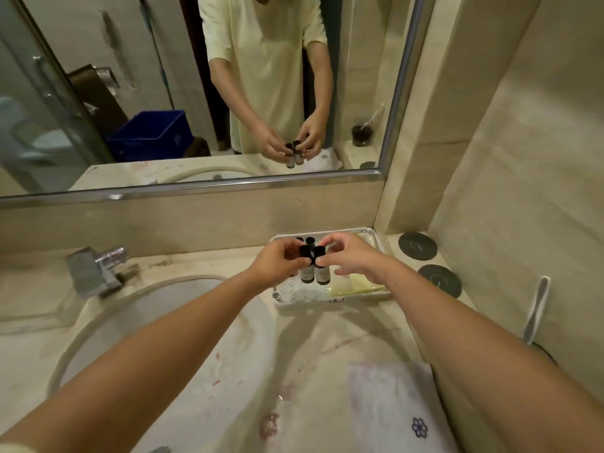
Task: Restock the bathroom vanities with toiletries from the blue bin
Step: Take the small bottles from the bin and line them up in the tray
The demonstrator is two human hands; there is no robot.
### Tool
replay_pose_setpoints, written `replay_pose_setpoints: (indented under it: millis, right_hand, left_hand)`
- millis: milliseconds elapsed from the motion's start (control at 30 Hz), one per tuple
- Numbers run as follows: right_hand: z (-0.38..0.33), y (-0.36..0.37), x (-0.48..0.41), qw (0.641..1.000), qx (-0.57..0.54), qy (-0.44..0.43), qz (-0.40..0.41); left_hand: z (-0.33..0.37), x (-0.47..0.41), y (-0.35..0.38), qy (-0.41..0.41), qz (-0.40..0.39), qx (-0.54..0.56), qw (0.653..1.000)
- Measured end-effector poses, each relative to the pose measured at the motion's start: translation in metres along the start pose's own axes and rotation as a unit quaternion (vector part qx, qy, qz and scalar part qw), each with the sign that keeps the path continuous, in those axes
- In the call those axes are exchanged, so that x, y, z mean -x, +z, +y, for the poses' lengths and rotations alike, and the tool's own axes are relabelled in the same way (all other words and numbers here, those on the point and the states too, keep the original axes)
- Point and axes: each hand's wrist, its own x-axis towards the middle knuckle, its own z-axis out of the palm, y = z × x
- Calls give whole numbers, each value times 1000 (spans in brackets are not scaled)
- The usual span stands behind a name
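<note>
Bottles upright btwn hands — L hand pinches one cap, R hand other — at tray.

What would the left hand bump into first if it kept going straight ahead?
Most likely the two dark-capped bottles standing at the back of the tray, right behind the small bottle that the left hand pinches by its cap. Depth is hard to judge, so it might slip beside them.
</note>
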Motion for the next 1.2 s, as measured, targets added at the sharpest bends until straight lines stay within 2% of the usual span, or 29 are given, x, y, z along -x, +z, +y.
replay_pose_setpoints:
  millis: [200,400,567,800,1200]
  right_hand:
    - [4,-1,-32,994,91,-43,37]
    - [19,3,-64,979,182,-61,67]
    - [36,12,-83,977,185,-55,88]
    - [52,19,-98,973,195,-45,113]
    - [59,23,-116,955,275,-44,105]
  left_hand:
    - [-7,-35,-8,13,-11,-149,989]
    - [-18,-59,-6,38,-10,-273,961]
    - [-34,-71,-1,75,16,-349,934]
    - [-52,-80,1,104,62,-394,911]
    - [-68,-91,4,60,69,-397,913]
